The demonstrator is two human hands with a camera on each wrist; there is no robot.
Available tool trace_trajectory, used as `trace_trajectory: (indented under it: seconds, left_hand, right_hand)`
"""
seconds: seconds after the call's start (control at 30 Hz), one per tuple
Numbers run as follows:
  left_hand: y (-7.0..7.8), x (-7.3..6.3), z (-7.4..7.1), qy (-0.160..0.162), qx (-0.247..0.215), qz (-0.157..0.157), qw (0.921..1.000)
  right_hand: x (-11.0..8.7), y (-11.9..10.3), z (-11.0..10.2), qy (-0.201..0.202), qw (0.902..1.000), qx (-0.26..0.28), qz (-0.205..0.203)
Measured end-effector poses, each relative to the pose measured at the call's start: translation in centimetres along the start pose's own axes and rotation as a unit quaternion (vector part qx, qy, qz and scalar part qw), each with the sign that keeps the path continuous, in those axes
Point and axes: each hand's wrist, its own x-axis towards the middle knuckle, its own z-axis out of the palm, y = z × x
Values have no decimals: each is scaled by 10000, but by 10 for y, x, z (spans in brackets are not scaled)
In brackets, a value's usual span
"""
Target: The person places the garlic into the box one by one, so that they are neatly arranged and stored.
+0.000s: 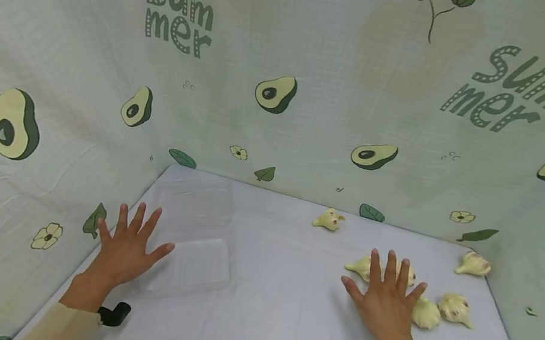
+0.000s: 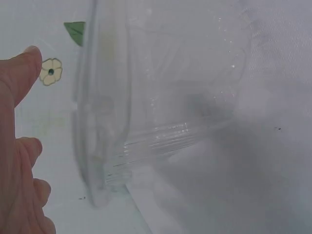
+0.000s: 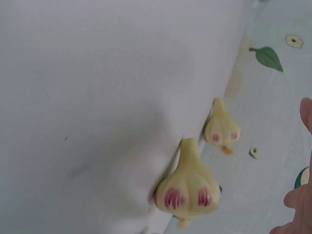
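My left hand (image 1: 123, 253), fingers spread and holding nothing, hovers at the left side of a clear plastic clamshell container (image 1: 230, 275). Its lid (image 1: 196, 199) lies folded back toward the far wall. In the left wrist view the container (image 2: 190, 63) stands to the right of the hand (image 2: 17, 122). On the other side, my right hand (image 1: 385, 308) is spread over several garlic bulbs, also holding nothing. One garlic bulb (image 1: 358, 267) shows left of its fingers, another (image 1: 410, 274) is partly hidden behind them. Two bulbs (image 3: 187, 187) appear in the right wrist view.
A white table (image 1: 276, 304) meets a hanging cloth (image 1: 328, 40) printed with avocados at the back and sides. One garlic bulb (image 1: 329, 219) lies near the back edge, another (image 1: 473, 264) in the far right corner. Two more bulbs (image 1: 456, 309) sit right of the right hand.
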Motion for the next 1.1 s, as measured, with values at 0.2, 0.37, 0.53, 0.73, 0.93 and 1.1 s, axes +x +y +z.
trace_trajectory:
  seconds: [0.2, 0.37, 0.53, 0.73, 0.93, 1.1]
  left_hand:
    - [1, -7, 2, -52, -61, -46, 10000]
    - [3, -16, 7, -157, -159, -105, 9997]
    - [5, -24, 15, -248, -248, -190, 9992]
    - [6, -35, 26, -491, -602, -335, 9964]
    - [7, -40, 33, -458, -1003, -197, 9937]
    - [11, -39, 38, -451, -1136, -125, 9924]
  right_hand:
    - [7, -21, 7, -4, 9998, 123, -163]
    - [11, -47, 16, -127, 9993, 192, -302]
    - [11, -74, 28, -195, 9980, 211, -556]
    - [6, -110, 43, -228, 9937, 263, -1061]
    - [-1, -150, 58, -517, 9844, 300, -1656]
    - [-8, -172, 66, -730, 9760, 412, -2008]
